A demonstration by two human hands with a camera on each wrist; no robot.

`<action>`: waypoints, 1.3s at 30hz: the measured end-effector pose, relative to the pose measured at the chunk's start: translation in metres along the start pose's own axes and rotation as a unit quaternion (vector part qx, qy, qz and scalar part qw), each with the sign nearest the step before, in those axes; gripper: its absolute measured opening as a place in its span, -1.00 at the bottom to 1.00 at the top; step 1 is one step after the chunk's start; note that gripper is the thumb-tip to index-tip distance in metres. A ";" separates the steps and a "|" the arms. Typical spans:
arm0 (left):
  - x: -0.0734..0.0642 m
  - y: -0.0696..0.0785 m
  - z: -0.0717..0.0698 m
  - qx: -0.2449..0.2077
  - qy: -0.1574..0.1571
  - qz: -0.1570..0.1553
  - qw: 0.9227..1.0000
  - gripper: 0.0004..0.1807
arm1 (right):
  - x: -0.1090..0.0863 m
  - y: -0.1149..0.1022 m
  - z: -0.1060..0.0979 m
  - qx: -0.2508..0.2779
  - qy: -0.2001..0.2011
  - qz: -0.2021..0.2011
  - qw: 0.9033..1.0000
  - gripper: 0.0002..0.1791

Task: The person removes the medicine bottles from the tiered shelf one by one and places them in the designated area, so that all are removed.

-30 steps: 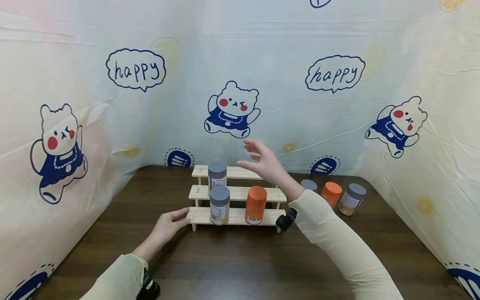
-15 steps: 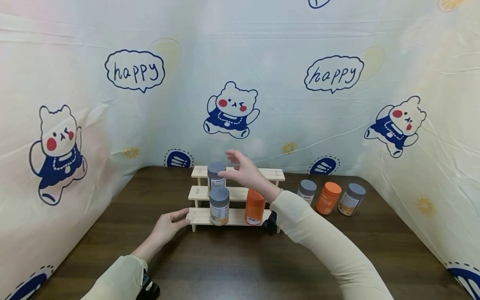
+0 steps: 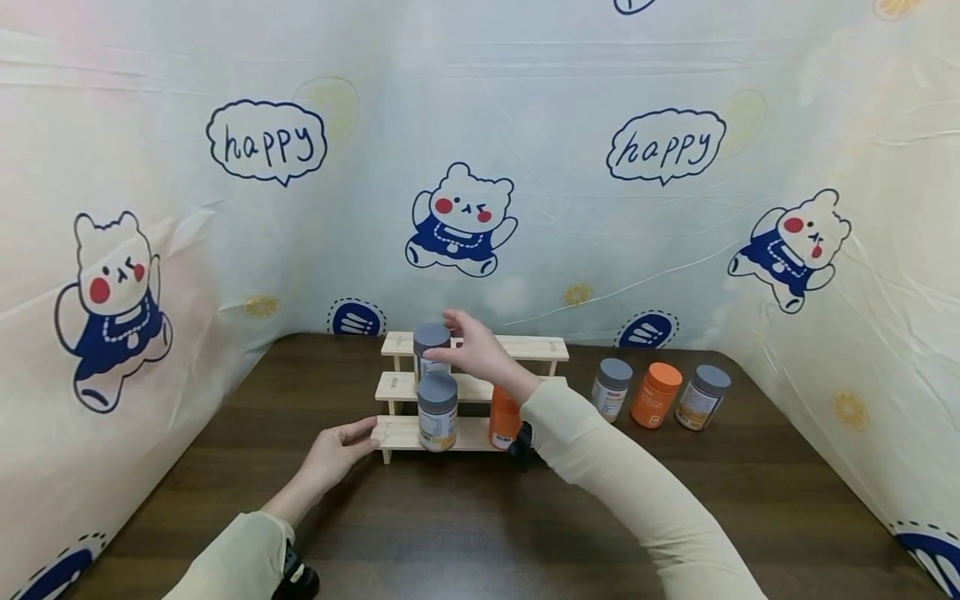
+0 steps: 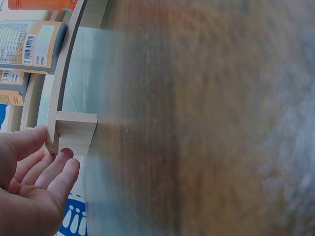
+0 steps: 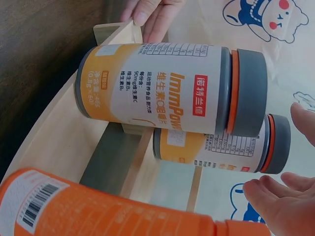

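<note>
A three-step wooden display rack (image 3: 401,431) stands on the table. My left hand (image 3: 335,454) grips the left end of its lowest step, thumb on top and fingers below in the left wrist view. On that step stand a grey-lidded supplement jar (image 3: 437,412) and an orange jar (image 3: 503,419), partly behind my right wrist. Behind them, a second grey-lidded jar (image 3: 431,337) stands upright, apparently on the middle step. My right hand (image 3: 480,350) is beside its lid. In the right wrist view the thumb and fingers (image 5: 275,196) spread either side of the lid, seemingly apart from it.
To the right of the rack, a grey-lidded jar (image 3: 611,390), an orange jar (image 3: 656,396) and another grey-lidded jar (image 3: 702,398) stand in a row on the dark wooden table (image 3: 465,525). A printed curtain (image 3: 562,192) hangs behind and along both sides.
My right hand has moved left and down, from above the rack's right part to the rear grey-lidded jar. The left hand keeps its place on the rack.
</note>
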State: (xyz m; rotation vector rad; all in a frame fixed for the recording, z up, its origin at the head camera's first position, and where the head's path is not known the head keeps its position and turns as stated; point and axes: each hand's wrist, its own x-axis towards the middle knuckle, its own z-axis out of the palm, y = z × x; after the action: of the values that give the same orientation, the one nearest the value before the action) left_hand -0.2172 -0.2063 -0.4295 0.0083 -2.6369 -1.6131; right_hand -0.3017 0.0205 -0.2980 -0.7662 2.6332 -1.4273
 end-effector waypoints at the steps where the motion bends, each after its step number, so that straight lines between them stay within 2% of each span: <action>1: 0.000 0.000 0.000 0.000 0.000 0.001 1.000 -0.52 | 0.000 0.000 0.001 -0.002 -0.002 0.003 1.000 -0.19; 8: 0.000 0.000 0.000 0.002 0.001 -0.003 1.000 -0.52 | 0.000 -0.001 0.005 -0.016 0.003 0.012 1.000 -0.27; 19: 0.000 0.000 0.000 0.005 0.001 -0.002 1.000 -0.53 | 0.002 -0.001 0.006 0.000 0.016 0.027 1.000 -0.38; 31: -0.002 0.000 -0.001 0.007 0.002 0.000 1.000 -0.52 | 0.003 -0.002 0.006 0.010 0.009 0.032 0.999 -0.41; 39: 0.000 -0.001 0.000 0.010 0.002 0.003 1.000 -0.52 | 0.003 -0.001 0.005 -0.001 0.020 0.032 0.999 -0.42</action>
State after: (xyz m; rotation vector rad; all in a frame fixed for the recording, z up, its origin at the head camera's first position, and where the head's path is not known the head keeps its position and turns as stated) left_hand -0.2169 -0.2072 -0.4306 0.0048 -2.6472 -1.5828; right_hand -0.3022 0.0150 -0.2997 -0.6556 2.6620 -1.4395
